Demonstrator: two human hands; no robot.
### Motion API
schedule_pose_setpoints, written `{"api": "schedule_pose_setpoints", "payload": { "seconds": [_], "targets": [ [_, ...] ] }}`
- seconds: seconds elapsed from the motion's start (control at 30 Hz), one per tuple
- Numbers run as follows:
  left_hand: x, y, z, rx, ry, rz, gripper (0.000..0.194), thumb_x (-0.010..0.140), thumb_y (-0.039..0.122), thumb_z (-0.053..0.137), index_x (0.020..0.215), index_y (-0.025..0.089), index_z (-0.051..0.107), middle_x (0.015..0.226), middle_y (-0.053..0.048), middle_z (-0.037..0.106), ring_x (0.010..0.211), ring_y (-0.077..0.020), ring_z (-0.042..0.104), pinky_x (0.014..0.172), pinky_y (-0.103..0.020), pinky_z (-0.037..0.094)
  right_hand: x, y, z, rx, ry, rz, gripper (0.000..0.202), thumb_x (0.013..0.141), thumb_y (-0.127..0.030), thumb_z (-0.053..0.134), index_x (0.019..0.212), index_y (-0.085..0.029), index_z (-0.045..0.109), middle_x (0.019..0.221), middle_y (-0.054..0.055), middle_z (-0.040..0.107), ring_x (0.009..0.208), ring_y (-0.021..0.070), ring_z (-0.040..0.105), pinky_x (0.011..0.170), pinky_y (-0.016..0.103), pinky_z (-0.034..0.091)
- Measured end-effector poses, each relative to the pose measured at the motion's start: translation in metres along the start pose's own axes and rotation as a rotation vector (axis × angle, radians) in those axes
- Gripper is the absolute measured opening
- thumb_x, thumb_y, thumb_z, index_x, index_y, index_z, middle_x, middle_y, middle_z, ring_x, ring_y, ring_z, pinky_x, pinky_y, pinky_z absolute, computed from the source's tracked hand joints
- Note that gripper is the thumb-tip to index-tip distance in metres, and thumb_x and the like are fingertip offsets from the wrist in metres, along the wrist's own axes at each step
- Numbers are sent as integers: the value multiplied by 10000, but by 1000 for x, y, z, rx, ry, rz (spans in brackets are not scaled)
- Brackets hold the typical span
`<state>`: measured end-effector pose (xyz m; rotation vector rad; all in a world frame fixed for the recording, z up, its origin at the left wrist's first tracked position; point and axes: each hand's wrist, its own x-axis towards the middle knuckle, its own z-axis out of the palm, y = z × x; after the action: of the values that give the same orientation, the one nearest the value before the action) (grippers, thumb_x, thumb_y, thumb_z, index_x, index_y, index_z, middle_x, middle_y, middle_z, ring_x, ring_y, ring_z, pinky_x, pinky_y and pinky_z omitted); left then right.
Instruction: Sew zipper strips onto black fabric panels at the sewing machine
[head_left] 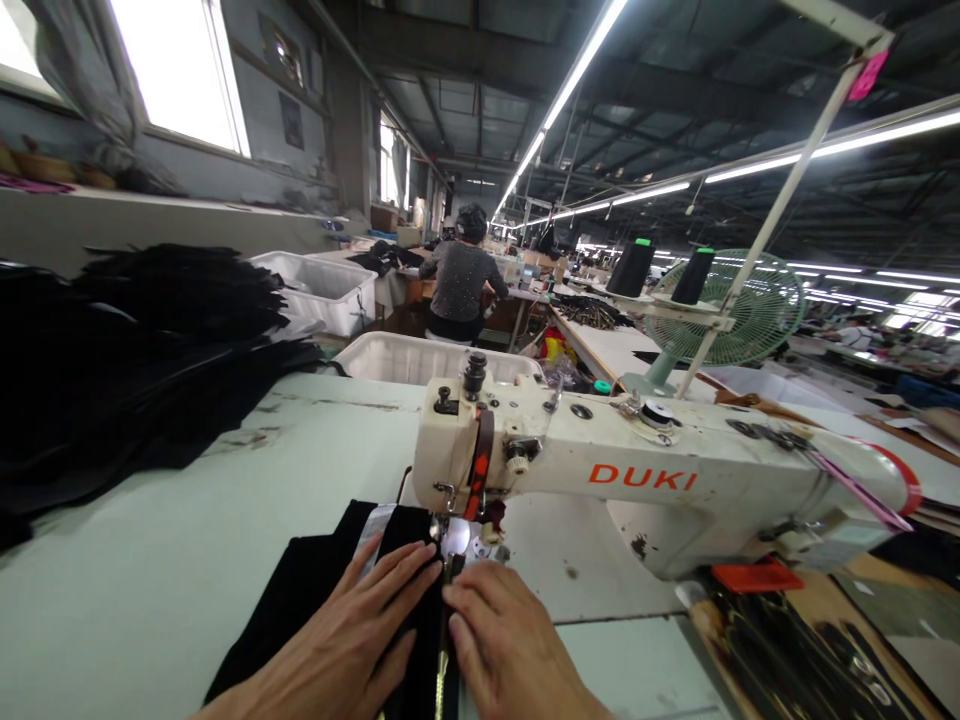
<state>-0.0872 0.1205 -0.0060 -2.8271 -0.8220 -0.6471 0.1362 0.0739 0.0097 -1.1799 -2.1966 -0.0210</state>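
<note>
My left hand (pixel 364 625) lies flat, fingers stretched out, on a piece of black fabric (pixel 289 590) with a pale strip (pixel 377 525) near its far edge. Close to the right edge of the fabric runs a zipper (pixel 441 675) with gold-coloured teeth. My right hand (pixel 510 635) has its fingers bent and pressed together on the black zipper tape, just short of the needle area. Above the fingertips stands the head of a white sewing machine (pixel 559 485), its small lamp lit. The exact grip of my right fingertips is partly hidden.
A large stack of black pieces (pixel 150 370) covers the table's left side. Behind the machine are white bins (pixel 442 350); a seated person (pixel 465 280) works further off. Thread cones (pixel 630 268) and a green fan (pixel 757 305) stand right. Zippers (pixel 795 640) lie at lower right.
</note>
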Motion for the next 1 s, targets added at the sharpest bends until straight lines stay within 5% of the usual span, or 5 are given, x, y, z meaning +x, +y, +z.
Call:
{"api": "schedule_pose_setpoints", "payload": {
  "seconds": [0.17, 0.47, 0.63, 1.0],
  "targets": [
    [1, 0, -4, -42, 47, -43, 641, 894, 200, 553, 1512, 275, 400, 1464, -59, 527, 1336, -317, 504, 1073, -493, 457, 9, 13, 3, -34, -113, 13, 349, 912, -125, 582, 1257, -176, 596, 1186, 67, 656, 1052, 248, 620, 947, 384, 565],
    [0, -9, 0, 54, -3, -26, 666, 891, 249, 560, 1529, 293, 377, 1486, -63, 501, 1286, -372, 544, 934, -488, 570, 5, 23, 23, -184, 83, -128, 270, 968, -232, 568, 1224, -158, 609, 1126, 74, 701, 1034, 251, 658, 959, 378, 559],
    [16, -11, -12, 1, 38, 39, 731, 873, 171, 539, 1559, 257, 302, 1412, -95, 565, 1276, -302, 564, 1074, -503, 452, 9, 35, 30, -269, 82, -123, 284, 971, -243, 582, 1244, -162, 595, 1177, 90, 696, 1085, 254, 659, 988, 387, 545],
    [22, -7, -10, -104, 0, -48, 620, 882, 148, 563, 1481, 256, 443, 1386, -65, 591, 1288, -278, 554, 1150, -501, 374, 13, 39, 26, -250, 50, -110, 288, 952, -245, 637, 1232, -178, 627, 1176, 97, 703, 1022, 267, 680, 973, 436, 541]
  ]
}}
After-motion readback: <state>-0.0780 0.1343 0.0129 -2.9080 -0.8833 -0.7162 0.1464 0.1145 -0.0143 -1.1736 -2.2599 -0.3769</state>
